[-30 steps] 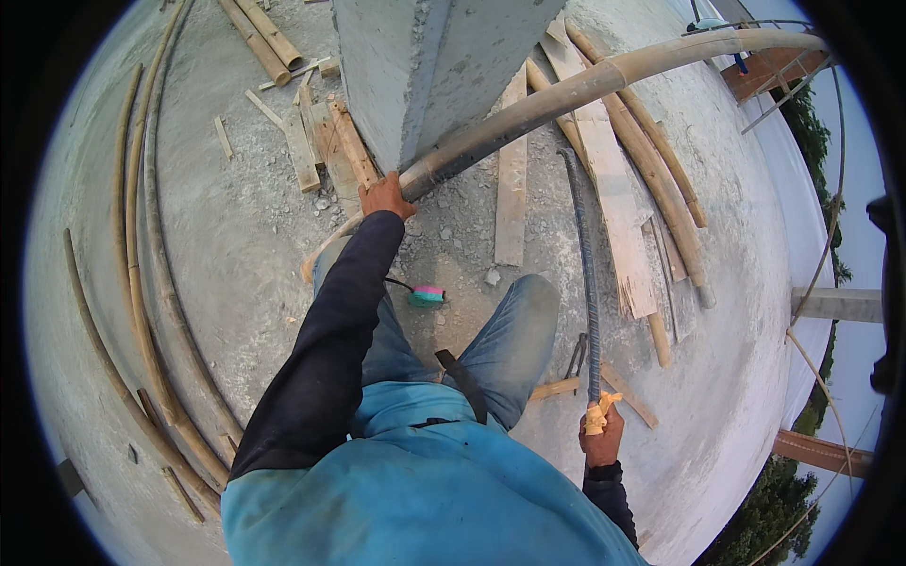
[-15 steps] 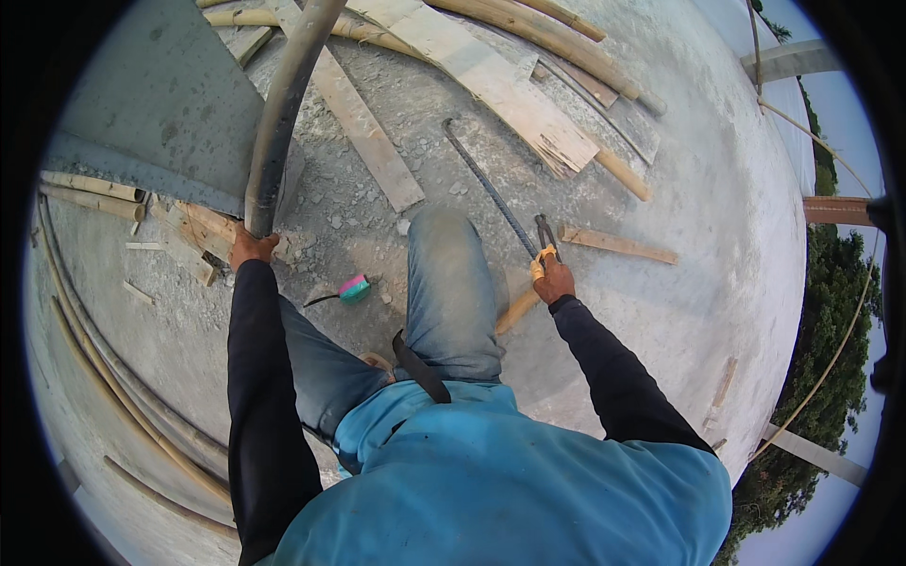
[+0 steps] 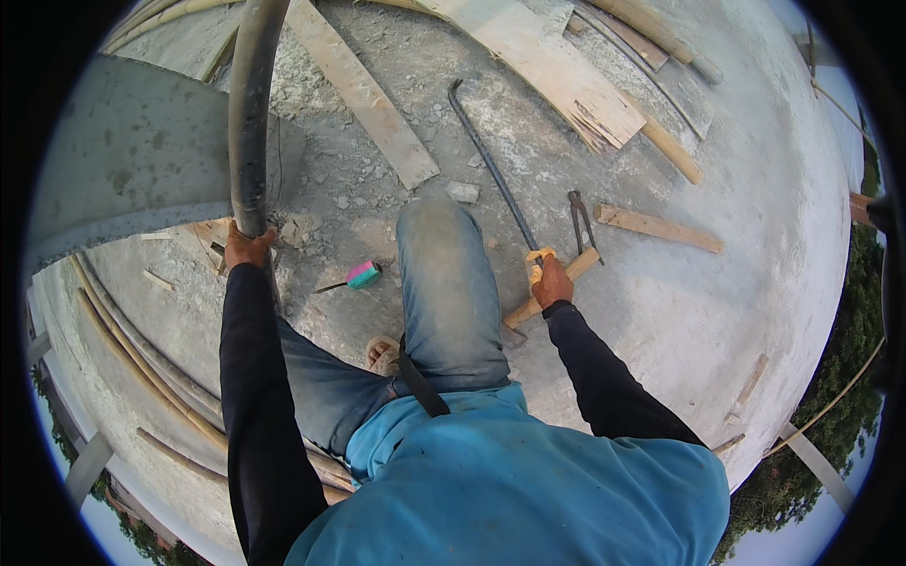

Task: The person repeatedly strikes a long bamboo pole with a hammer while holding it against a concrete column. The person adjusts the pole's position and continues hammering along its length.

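While the left hand [image 3: 249, 247] clasps and seemingly steadies the pole [image 3: 252, 123], the right hand [image 3: 551, 282] grips a bar [image 3: 494, 170] right of the pole; the next move likely needs steadiness.

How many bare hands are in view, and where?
2: left hand on the thick grey-brown round pole; right hand on the yellow-wrapped, dark hooked metal bar.
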Action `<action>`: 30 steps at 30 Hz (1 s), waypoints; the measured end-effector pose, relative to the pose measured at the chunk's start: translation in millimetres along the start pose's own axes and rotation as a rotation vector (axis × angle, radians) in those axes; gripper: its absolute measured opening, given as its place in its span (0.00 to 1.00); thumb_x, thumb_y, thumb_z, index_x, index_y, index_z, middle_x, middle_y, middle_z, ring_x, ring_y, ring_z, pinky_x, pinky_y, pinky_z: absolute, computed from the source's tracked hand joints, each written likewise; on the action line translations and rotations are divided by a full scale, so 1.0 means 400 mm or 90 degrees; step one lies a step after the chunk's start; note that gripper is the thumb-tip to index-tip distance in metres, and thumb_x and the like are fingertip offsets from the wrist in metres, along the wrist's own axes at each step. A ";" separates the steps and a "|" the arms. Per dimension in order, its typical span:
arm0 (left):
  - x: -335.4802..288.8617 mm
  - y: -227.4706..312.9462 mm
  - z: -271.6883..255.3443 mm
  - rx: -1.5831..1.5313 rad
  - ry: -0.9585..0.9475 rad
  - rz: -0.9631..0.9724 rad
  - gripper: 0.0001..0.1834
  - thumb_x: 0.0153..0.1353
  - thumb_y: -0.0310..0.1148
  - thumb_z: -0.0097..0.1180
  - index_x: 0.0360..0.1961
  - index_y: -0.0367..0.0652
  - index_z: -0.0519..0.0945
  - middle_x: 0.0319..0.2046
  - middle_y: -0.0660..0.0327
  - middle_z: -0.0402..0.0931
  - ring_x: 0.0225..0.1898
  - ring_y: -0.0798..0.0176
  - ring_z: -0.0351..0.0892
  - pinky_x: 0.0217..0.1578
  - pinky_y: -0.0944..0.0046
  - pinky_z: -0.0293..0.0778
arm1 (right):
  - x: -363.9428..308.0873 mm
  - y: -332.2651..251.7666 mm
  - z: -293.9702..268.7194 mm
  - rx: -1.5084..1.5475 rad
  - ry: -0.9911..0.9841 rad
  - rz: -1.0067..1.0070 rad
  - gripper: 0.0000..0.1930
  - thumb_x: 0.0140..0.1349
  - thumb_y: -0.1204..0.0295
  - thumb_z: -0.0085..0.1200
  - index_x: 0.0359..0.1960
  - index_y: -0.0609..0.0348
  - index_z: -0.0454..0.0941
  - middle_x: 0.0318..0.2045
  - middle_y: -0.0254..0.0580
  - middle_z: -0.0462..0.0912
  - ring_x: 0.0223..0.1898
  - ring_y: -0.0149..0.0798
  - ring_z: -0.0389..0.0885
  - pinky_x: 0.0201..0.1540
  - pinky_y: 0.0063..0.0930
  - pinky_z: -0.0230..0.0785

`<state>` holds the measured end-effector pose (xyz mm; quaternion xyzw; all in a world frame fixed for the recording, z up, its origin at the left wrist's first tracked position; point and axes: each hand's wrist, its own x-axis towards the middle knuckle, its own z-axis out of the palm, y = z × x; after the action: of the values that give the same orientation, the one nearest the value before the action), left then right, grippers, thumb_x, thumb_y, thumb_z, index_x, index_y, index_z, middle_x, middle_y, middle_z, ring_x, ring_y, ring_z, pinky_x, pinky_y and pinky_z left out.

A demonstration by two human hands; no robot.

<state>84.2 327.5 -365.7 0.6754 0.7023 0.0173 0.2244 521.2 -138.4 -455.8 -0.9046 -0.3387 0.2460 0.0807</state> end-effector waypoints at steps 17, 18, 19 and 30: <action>-0.073 0.089 -0.056 0.087 -0.043 -0.051 0.55 0.46 0.51 0.77 0.71 0.37 0.65 0.56 0.43 0.81 0.64 0.47 0.76 0.75 0.48 0.47 | 0.065 0.059 -0.117 -0.293 -0.290 -0.613 0.11 0.55 0.76 0.55 0.41 0.56 0.79 0.49 0.49 0.82 0.55 0.52 0.75 0.60 0.47 0.62; -0.070 0.087 -0.057 0.096 -0.046 -0.040 0.55 0.45 0.53 0.77 0.71 0.38 0.65 0.54 0.43 0.82 0.64 0.47 0.77 0.75 0.47 0.47 | 0.043 0.066 -0.094 -0.352 -0.365 -0.563 0.10 0.57 0.75 0.55 0.41 0.55 0.79 0.49 0.48 0.82 0.55 0.51 0.75 0.60 0.47 0.62; -0.067 0.082 -0.060 0.106 -0.053 -0.024 0.55 0.45 0.54 0.77 0.70 0.39 0.65 0.53 0.43 0.82 0.63 0.48 0.78 0.75 0.46 0.48 | 0.028 0.074 -0.076 -0.327 -0.338 -0.574 0.10 0.57 0.75 0.55 0.42 0.55 0.79 0.48 0.47 0.82 0.55 0.51 0.75 0.60 0.46 0.62; -0.006 0.019 -0.075 0.018 -0.171 0.079 0.60 0.41 0.56 0.79 0.70 0.32 0.66 0.54 0.38 0.80 0.60 0.40 0.78 0.63 0.51 0.73 | -0.104 0.058 -0.194 -0.449 -0.563 -0.317 0.24 0.56 0.65 0.62 0.54 0.57 0.71 0.50 0.58 0.76 0.44 0.60 0.85 0.45 0.51 0.80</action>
<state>81.3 334.3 -335.6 0.7168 0.6230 -0.0698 0.3053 546.3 -181.6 -379.6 -0.5828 -0.6020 0.4446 -0.3166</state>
